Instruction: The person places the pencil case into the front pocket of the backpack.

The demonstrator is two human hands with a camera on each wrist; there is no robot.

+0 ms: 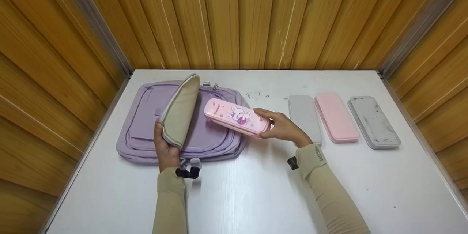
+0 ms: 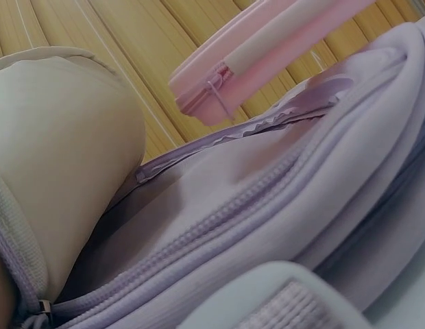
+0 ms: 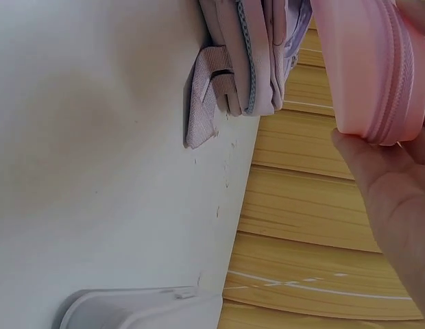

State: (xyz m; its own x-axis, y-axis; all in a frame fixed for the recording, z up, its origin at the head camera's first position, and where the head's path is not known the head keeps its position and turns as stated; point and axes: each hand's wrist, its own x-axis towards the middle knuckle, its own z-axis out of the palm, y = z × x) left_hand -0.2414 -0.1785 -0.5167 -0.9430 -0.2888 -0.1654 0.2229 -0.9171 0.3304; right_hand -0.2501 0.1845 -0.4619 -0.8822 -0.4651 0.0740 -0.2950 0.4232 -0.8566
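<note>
Above white bench [image 1: 241,201], with flap [image 1: 184,113] of lilac bag [image 1: 144,117] gripped in left hand [image 1: 167,150], treat rabbit-print case [image 1: 223,114], pinched in right hand [image 1: 287,128] partly over bag, as likely light, stiff, slippery: grasp across end.

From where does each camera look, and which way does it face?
Head: on the head, facing forward and down at the purple bag and rabbit case; left hand, right hand and sleeves show.
Left wrist: on that wrist, facing the lifted flap and open pocket; perhaps a sliver of hand.
Right wrist: on that wrist, facing the table, bag and case; the right hand partly shows.
The wrist views share case, bag and wooden wall.
</note>
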